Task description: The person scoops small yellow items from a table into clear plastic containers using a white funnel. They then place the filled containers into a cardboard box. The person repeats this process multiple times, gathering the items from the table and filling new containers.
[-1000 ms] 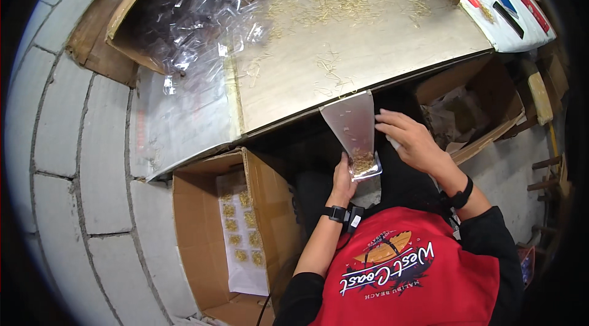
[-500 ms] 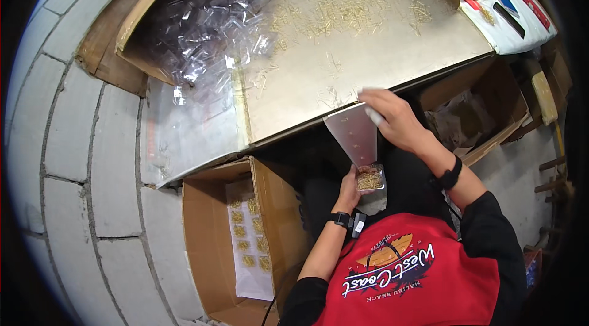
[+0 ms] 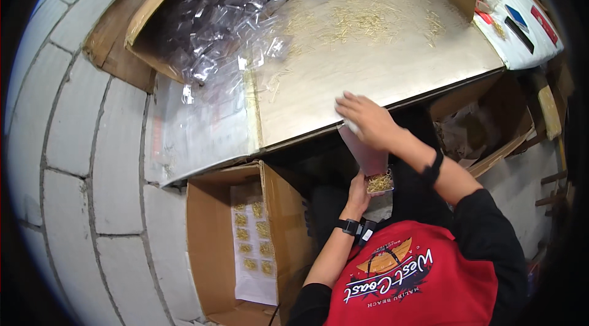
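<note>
1. Metal-topped table [image 3: 392, 74] spans the upper frame.
2. Thin golden pins [image 3: 362, 16] lie scattered across its far middle.
3. Empty clear bags [image 3: 215, 25] pile up at its left end.

One head-worn fisheye looks steeply down, close over the table [image 3: 380, 74]; edges bend, perhaps hiding surroundings.

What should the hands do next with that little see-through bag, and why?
Probably sweep more of the thin golden pieces toward the table edge. The right hand rests at that edge, above the clear bag the left hand holds below it. Only a small clump sits in the bag's bottom, while plenty more lies scattered on the tabletop.
</note>
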{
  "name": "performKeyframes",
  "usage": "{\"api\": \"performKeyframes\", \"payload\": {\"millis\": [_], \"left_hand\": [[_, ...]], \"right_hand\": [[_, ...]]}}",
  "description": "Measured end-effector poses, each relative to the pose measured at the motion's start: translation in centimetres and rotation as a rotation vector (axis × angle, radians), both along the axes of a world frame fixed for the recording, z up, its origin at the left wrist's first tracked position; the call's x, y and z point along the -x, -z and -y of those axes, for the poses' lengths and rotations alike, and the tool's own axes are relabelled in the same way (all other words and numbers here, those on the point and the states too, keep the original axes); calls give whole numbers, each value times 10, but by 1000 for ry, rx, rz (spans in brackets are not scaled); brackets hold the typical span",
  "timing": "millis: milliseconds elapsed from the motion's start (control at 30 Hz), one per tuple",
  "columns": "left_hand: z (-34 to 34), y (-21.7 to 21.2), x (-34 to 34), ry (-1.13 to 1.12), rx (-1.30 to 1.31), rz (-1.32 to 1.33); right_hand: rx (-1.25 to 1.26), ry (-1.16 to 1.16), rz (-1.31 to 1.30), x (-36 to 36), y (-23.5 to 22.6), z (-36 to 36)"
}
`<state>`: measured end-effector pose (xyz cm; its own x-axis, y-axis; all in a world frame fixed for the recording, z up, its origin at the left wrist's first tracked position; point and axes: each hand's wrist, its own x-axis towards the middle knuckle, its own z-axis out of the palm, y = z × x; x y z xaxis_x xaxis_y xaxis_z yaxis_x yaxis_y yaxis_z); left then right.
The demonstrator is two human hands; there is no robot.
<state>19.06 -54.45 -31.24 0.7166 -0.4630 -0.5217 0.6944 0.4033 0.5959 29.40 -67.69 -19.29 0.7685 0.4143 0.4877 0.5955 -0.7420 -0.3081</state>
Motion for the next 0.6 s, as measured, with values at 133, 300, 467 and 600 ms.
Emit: {"api": "performKeyframes", "payload": {"millis": [133,300,467,600], "left_hand": [[-7,10,0,15,47,31],[-17,13,8,33,117,28],[-33,4,23,128,63,-32],[-40,-12,26,108,200,-24]], "right_hand": [[-64,-92,-140,80,-6,11],[-187,-78,-297,125,0,48],[-283,-17,-411,140,9,64],[-310,-97,-366,146,15,47]]}}
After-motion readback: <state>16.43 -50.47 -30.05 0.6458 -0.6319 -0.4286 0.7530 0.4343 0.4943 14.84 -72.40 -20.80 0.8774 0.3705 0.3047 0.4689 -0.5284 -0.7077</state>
